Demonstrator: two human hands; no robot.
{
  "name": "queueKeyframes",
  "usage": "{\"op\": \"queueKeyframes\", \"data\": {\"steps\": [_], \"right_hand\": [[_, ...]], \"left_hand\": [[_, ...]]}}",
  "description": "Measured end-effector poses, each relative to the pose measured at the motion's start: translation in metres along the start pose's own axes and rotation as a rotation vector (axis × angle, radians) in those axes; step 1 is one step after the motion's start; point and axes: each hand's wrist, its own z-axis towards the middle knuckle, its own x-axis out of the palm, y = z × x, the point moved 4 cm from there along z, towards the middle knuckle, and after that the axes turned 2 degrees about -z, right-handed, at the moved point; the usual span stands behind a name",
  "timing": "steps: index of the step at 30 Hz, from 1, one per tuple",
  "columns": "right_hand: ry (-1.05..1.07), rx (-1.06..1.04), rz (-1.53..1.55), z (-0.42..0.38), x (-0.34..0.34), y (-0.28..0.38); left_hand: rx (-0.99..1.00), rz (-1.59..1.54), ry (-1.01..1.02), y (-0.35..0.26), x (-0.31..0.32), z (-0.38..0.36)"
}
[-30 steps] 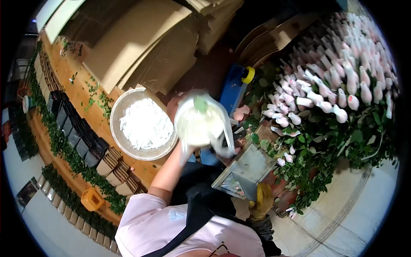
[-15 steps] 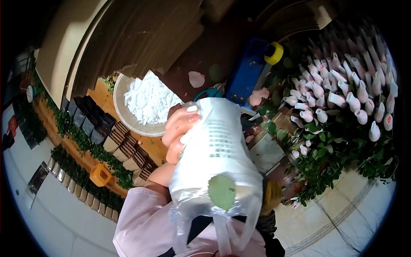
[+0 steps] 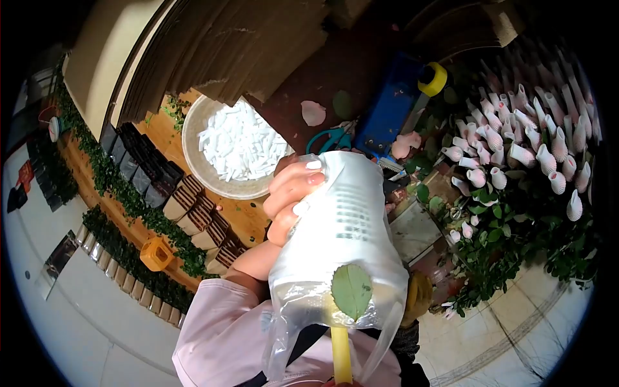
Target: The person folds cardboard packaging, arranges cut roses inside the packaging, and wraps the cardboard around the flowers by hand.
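My left hand (image 3: 293, 201) is closed around the side of a drink cup (image 3: 354, 206) inside a thin white plastic bag. The cup is held up close to the camera. Blurred printed lines show on its side, and a green leaf (image 3: 352, 293) lies against the lower part. A yellow straw (image 3: 342, 355) runs from the cup toward the bottom edge, between the bag's clear handles (image 3: 278, 348). Behind the cup on the right, a dark yellow shape (image 3: 419, 298) next to a dark knitted sleeve (image 3: 404, 338) may be my gloved right hand; its fingers are hidden.
A round bowl (image 3: 188, 138) of small white tubes stands left of teal scissors (image 3: 332, 138). Beyond are stacked cardboard (image 3: 245, 51) and a blue tool (image 3: 390, 106) with a yellow roll (image 3: 432, 79). Many netted roses (image 3: 516, 138) crowd the right. A yellow stool (image 3: 156, 254) stands at left.
The view has shifted slightly, so the cup and surroundings sit a little farther right. The yellow straw now shows below the cup. My left hand keeps its grip.
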Motion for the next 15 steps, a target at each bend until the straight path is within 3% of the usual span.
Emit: {"op": "queueKeyframes", "data": {"steps": [15], "right_hand": [[-0.025, -0.002, -0.021, -0.006, 0.005, -0.003]], "left_hand": [[0.039, 0.032, 0.002, 0.001, 0.019, 0.004]]}}
